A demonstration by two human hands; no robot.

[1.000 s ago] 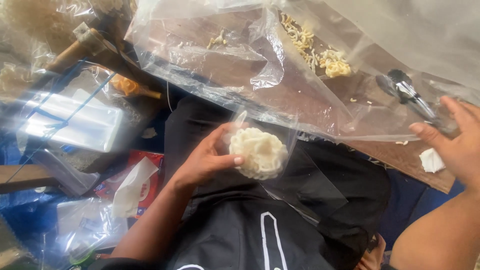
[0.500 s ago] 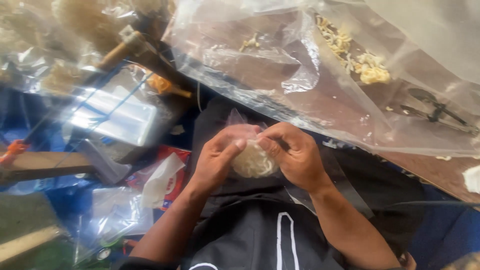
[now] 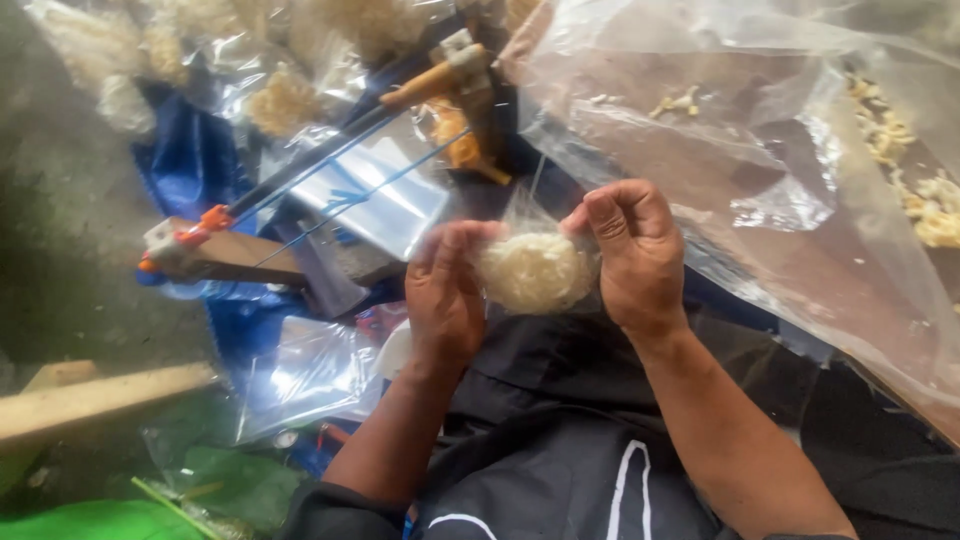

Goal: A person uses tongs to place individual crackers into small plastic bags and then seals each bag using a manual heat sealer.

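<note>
**A noodle ball is held in a small clear bag**

A pale noodle ball [image 3: 535, 270] is seen inside a small clear bag [image 3: 540, 225]. The bag is held up over the lap, in the middle of the view. It is gripped from both sides. The left hand [image 3: 445, 295] is closed on the left side of the bag, with its fingers curled around the ball. The right hand [image 3: 630, 250] is closed on the right side, and the top of the bag is pinched by its fingertips [image 3: 600, 215].

The ball is found right between the two hands, touching both. It is round, so no long side can be told. The open top of the bag is pointed up and away from the lap. Neither hand is nearer; both are on it.

Right of the ball, a big plastic sheet [image 3: 760, 180] is spread out, with loose noodle bits [image 3: 925, 205] on it. Left of the ball, a wooden tool [image 3: 330, 150] with a thin blue wire is laid over a stack of flat bags [image 3: 385, 200].
</note>
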